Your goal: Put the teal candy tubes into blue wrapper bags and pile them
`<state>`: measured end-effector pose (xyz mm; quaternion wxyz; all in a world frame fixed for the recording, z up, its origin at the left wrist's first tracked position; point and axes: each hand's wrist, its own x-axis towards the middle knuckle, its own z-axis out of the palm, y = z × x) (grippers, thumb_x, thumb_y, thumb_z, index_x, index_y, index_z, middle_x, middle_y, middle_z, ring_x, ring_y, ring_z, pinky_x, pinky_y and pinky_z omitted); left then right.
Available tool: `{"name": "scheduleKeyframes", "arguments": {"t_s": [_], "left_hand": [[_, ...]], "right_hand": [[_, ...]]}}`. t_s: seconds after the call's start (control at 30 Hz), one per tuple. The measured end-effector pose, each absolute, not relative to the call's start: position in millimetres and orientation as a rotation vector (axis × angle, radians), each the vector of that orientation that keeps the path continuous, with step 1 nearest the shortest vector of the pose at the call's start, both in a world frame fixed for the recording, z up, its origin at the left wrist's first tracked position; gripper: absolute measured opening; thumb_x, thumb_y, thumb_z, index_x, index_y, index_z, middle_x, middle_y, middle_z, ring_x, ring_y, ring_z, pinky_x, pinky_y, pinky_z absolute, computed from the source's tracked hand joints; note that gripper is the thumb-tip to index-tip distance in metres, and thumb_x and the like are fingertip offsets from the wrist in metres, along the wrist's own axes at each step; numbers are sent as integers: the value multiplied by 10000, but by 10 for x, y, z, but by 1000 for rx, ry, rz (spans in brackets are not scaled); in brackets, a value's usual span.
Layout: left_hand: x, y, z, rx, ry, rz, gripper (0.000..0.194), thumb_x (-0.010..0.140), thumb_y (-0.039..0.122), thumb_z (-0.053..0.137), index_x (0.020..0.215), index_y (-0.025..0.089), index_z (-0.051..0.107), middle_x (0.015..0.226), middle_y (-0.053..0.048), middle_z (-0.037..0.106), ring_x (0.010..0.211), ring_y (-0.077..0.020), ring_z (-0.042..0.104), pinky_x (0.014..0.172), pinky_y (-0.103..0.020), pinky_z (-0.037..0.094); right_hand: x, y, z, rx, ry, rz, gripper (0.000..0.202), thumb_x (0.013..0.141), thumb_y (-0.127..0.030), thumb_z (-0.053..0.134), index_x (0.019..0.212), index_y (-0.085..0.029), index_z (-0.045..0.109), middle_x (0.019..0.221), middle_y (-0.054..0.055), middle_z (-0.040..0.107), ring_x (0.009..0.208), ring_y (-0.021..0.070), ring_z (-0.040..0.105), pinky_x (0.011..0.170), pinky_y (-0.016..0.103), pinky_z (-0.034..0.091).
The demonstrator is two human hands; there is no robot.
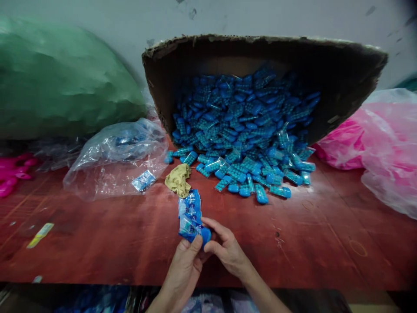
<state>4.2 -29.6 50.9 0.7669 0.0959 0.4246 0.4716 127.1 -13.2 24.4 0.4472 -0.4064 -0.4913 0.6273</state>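
Grasping a rounded blue piece (206, 234), left fingers (196, 244) and right fingers (219, 227), glossy flat packets (190, 211), crumpled cloth (178, 179) beyond

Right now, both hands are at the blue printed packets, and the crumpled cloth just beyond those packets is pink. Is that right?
Not quite: the head view shows the crumpled cloth is yellowish-green, not pink. The left hand and right hand are indeed at the blue printed packets.

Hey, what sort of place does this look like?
Probably a small packing workshop, though I can't be certain: an open cardboard box spills a heap of similar blue packets onto a scuffed red table.
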Motion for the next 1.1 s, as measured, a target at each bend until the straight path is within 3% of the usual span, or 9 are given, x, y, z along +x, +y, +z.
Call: {"name": "scheduleKeyframes", "arguments": {"t_s": [0.17,0.33,0.53,0.73,0.87,1.1], "left_hand": [[50,-302,505,195,835,970,172,724,236,612,862,147,665,882,-67,695,836,-171,624,822,-317,465],[-12,-265,496,140,900,968,245,736,337,585,842,130,659,786,-76,700,806,-201,641,807,-350,473],[-62,-216,510,183,883,948,169,766,222,561,888,140,643,785,-65,702,836,-195,638,805,-335,469],[-101,-231,452,218,837,979,151,779,187,539,878,155,649,833,-53,696,887,-183,613,838,-321,441],[-107,-251,407,185,894,1057,185,755,185,574,929,189,636,885,-26,683,883,-151,599,827,-285,435],[-111,-242,392,259,1023,1101,177,696,244,645,848,155,652,778,-20,673,710,-104,588,667,-206,454]], "right_hand": [[1258,-131,154,-969,-1048,1637,546,564,-393,747,1074,-266,601,964,8,612,847,199,561,765,295,451],[1231,-147,141,-1059,-1088,1651,422,624,-234,704,1036,-265,619,897,-20,602,745,137,539,700,239,444],[1219,-174,261,-1039,-1122,1673,411,713,-189,602,1116,-250,553,1028,7,598,940,178,539,868,316,398],[1201,-188,344,-1048,-1144,1706,374,764,-147,521,1128,-231,521,929,8,620,891,162,565,836,308,428],[1138,-226,365,-1122,-1268,1484,448,728,-105,545,1148,-259,512,1092,11,570,994,168,527,898,297,395],[1065,-297,347,-1233,-1487,1130,392,741,-122,568,1110,-253,551,981,30,600,919,183,531,856,313,414]]}}
